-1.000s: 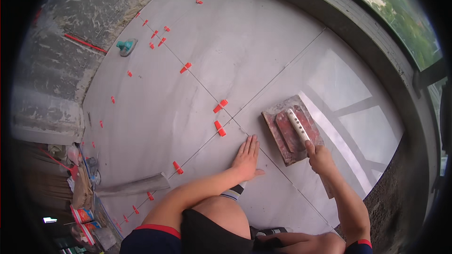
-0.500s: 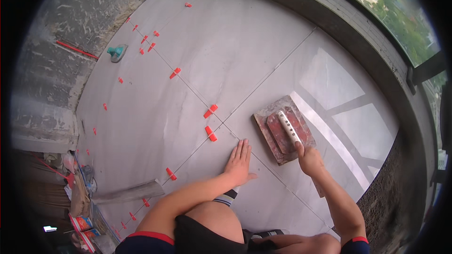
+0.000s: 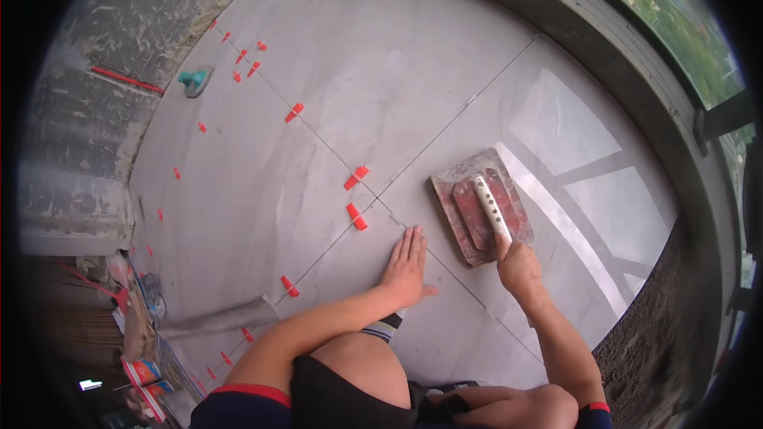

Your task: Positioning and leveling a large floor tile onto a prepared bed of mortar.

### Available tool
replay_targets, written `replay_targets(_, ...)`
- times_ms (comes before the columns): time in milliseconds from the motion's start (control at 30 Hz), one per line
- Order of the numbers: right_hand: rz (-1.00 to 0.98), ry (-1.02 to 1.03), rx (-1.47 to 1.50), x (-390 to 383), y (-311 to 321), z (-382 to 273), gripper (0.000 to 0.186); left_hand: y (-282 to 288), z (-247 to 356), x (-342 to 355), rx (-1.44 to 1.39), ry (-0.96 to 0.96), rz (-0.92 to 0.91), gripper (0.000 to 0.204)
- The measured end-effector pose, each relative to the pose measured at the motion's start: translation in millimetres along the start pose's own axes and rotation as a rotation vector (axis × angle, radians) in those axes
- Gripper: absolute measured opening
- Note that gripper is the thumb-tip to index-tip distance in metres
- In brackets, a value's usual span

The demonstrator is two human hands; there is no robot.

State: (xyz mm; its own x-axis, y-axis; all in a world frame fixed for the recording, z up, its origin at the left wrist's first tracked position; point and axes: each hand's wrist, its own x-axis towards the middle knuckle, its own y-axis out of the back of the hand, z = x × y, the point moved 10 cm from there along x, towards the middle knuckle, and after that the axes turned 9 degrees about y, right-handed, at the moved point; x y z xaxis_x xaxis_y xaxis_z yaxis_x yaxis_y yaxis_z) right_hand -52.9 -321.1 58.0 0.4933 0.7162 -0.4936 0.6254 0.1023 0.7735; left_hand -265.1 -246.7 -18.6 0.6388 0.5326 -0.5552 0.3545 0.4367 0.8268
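Observation:
My right hand [image 3: 521,268] is wrapped round the near end of a pale, perforated handle on a rectangular tile tamper [image 3: 473,230]. This tool has a worn red body on a wide, grimy base and rests on a glossy grey floor tile [image 3: 556,119]. My left hand [image 3: 407,268] lies flat, fingers stretched forward, its fingertips by the joint between two tiles. Ahead of it, red levelling wedges [image 3: 357,217] sit at the joints close to where the tile corners meet. The palm side of both hands is hidden.
More red wedges run along the joints at left. A teal suction cup [image 3: 193,81] stands near the rough wall [image 3: 119,24]. A grey strip [image 3: 222,319] and cluttered materials [image 3: 147,381] lie at lower left. A raised ledge [image 3: 636,111] bounds the right, with dark rubble [image 3: 640,342] below.
The whole scene has shifted slightly upward in view. The tile tamper has moved very little over the tile, still in my right hand's grip; my left hand remains flat.

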Motion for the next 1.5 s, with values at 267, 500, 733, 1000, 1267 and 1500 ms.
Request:
replay_targets(267, 0.079, -0.027, 0.202, -3.4, -34.1, 60.9, 0.07, 2.2, 9.9, 10.2, 0.101, 0.081, -0.176, 0.11)
replay_targets(500, 0.402, -0.489, 0.861, -102.6, 33.8, 221.8, 0.056, 89.3, 3.5, 142.4, -0.106, 0.073, 0.176, 0.11)
replay_targets(733, 0.906, -0.485, 0.803, -233.0, 215.7, 235.6, 0.055, 129.8, 20.9, 199.7, -0.133, 0.052, 0.439, 0.105)
replay_targets(1000, 0.779, -0.589, 0.67, -88.5, 78.8, 219.3, 0.064, 135.9, 23.9, 207.6, -0.154, 0.097, 0.466, 0.101)
replay_targets(1267, 0.361, -0.245, 0.242, 87.3, 49.4, 132.5, 0.072, 138.5, 22.3, 205.7, -0.186, 0.064, 0.535, 0.098)
replay_targets(1500, 0.347, -0.171, 0.949, 30.9, 167.6, 81.0, 0.055, 139.9, 22.1, 203.5, -0.208, 0.063, 0.542, 0.1)
